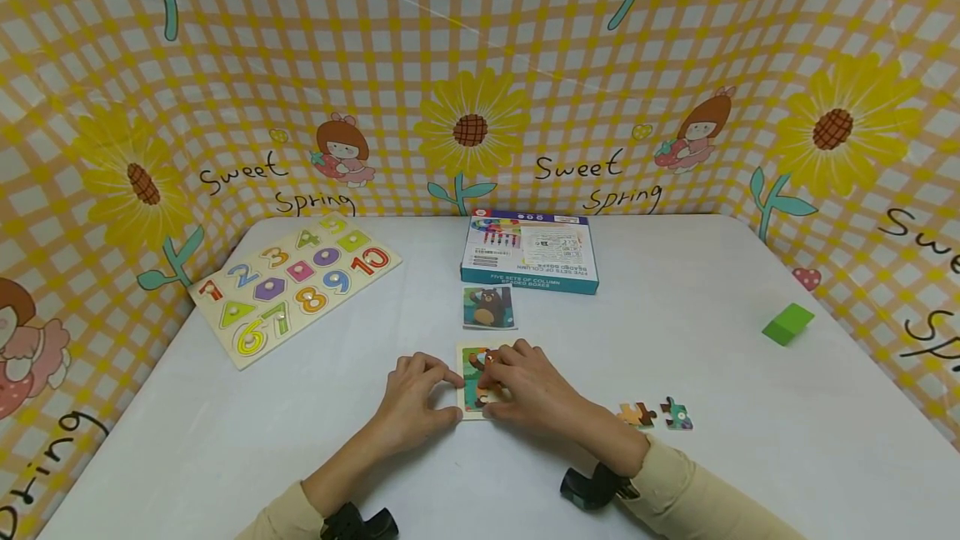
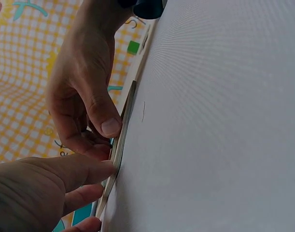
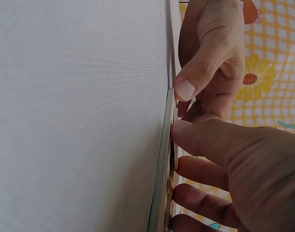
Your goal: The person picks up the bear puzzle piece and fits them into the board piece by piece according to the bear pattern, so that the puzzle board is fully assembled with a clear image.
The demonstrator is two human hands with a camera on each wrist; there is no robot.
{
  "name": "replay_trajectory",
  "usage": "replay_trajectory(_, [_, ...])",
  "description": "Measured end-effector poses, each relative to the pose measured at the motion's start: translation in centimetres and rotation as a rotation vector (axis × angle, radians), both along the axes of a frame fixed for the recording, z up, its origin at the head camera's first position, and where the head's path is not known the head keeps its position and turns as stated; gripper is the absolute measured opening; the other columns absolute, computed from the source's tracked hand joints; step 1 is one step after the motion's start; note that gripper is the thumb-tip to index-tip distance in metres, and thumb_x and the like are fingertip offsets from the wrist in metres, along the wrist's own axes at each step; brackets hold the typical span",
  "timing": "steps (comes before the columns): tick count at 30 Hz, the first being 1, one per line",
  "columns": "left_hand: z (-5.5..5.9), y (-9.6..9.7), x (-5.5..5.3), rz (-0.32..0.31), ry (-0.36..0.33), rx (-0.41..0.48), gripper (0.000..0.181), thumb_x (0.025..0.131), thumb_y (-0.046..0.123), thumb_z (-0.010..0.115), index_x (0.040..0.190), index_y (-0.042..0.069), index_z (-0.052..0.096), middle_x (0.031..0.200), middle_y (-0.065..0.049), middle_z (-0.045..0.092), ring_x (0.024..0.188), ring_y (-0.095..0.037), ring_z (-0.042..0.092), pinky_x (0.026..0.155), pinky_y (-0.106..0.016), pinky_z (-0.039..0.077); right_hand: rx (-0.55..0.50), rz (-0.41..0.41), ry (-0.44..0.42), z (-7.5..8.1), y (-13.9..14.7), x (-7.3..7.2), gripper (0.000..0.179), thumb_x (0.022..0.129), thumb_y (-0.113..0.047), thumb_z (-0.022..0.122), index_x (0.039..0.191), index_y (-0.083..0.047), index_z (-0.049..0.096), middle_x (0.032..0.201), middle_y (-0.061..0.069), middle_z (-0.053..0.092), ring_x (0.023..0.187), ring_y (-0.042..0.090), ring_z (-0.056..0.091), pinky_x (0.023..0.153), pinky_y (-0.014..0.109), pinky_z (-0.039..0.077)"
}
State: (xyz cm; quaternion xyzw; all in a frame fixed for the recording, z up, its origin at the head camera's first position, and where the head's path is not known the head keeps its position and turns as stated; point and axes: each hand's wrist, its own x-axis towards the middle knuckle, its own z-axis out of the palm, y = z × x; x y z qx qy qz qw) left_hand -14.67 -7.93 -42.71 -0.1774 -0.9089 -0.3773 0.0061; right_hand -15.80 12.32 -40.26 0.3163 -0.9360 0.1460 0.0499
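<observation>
A small framed bear jigsaw puzzle (image 1: 470, 382) lies on the table between both hands. Along its left edge, my left hand (image 1: 412, 402) rests its thumb and fingertips against the frame, with thumb and index finger spread apart. My right hand (image 1: 536, 386) reaches over the right part of the puzzle and hides much of it. In the right wrist view, its thumb and fingertips pinch a thin puzzle piece (image 3: 175, 116) that sits slightly proud of the frame (image 3: 159, 188). Loose puzzle pieces (image 1: 637, 415) lie on the table beside the right forearm, with a teal one (image 1: 677, 413) among them.
Just beyond the puzzle lies a bear picture card (image 1: 489, 307), in front of a flat boxed set (image 1: 529, 252). A wooden number board (image 1: 296, 290) lies at the back left. At the right stands a green block (image 1: 788, 324). Patterned cloth (image 1: 480, 40) walls the table's back and sides.
</observation>
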Motion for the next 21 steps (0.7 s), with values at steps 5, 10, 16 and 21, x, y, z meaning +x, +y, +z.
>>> replay_trajectory(5, [0.03,0.2,-0.04,0.014,-0.001,0.001,0.023,0.07,0.017,0.076,0.092,0.019,0.068,0.104,-0.003,0.053,0.103,-0.021,0.04,0.091,-0.046,0.03,-0.001,0.003,0.008,-0.02,-0.03,-0.04,0.024,0.07,-0.026,0.08,0.09,-0.018,0.071,0.093,-0.003,0.06,0.085,0.013,0.041,0.073,0.029,0.032])
replay_trajectory(10, [0.04,0.42,-0.05,0.025,0.013,-0.003,0.02,0.071,0.019,0.076,0.089,0.02,0.068,0.102,-0.002,0.053,0.103,-0.021,0.04,0.089,-0.047,0.03,-0.008,0.008,0.006,-0.02,0.06,-0.05,0.024,0.07,-0.028,0.08,0.09,-0.019,0.07,0.092,-0.003,0.06,0.084,0.013,0.04,0.072,0.028,0.031])
replay_trajectory(16, [0.04,0.63,0.03,0.028,0.03,0.007,0.017,0.071,0.02,0.076,0.086,0.021,0.068,0.101,-0.002,0.053,0.102,-0.022,0.04,0.089,-0.047,0.029,-0.039,0.014,-0.011,-0.11,0.22,-0.07,0.022,0.073,-0.03,0.078,0.09,-0.02,0.069,0.092,-0.005,0.059,0.084,0.011,0.038,0.073,0.028,0.03])
replay_trajectory(21, [-0.04,0.77,0.06,0.034,0.03,0.006,0.016,0.071,0.02,0.074,0.085,0.021,0.068,0.101,-0.002,0.053,0.102,-0.022,0.04,0.09,-0.049,0.028,-0.045,0.021,-0.009,-0.2,0.18,-0.16,0.021,0.073,-0.032,0.078,0.088,-0.02,0.068,0.092,-0.004,0.059,0.083,0.011,0.038,0.072,0.027,0.03])
